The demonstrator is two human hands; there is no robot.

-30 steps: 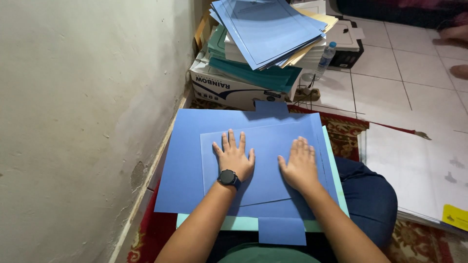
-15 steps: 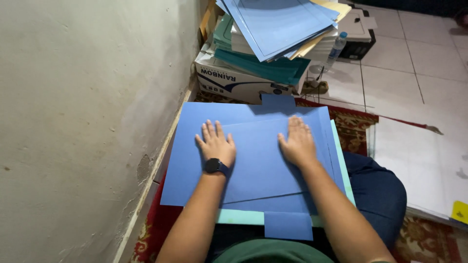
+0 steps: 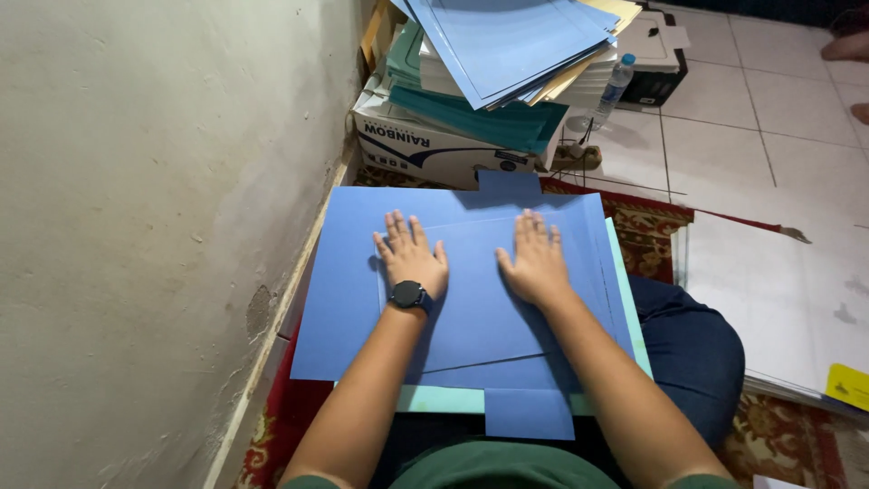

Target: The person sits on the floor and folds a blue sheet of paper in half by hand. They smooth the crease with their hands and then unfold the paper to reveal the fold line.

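Both hands have slid up the blue card since a second ago, from its middle to near its far edge, and the left one has drifted outward. At far left a rough plaster wall (image 3: 154,226) runs down to the floor, just beside the card's edge. The blue card (image 3: 471,308) lies flat across the person's lap, over a pale green sheet (image 3: 625,299) whose edge shows along the right and near sides. The left hand (image 3: 412,258), with a black watch (image 3: 410,295) at the wrist, rests palm down on the card's folded flap, fingers (image 3: 398,231) slightly spread and flat, pinching nothing. The right hand (image 3: 536,263) lies flat just beside it, near the middle, fingers close together and pointing away. Beyond the card stands a cardboard box (image 3: 434,149) stacked with teal folders and a fan of blue sheets (image 3: 507,36). Right of that a clear bottle (image 3: 615,86) stands on the tiled floor (image 3: 769,172), and a patterned red rug (image 3: 652,226) shows under the lap.
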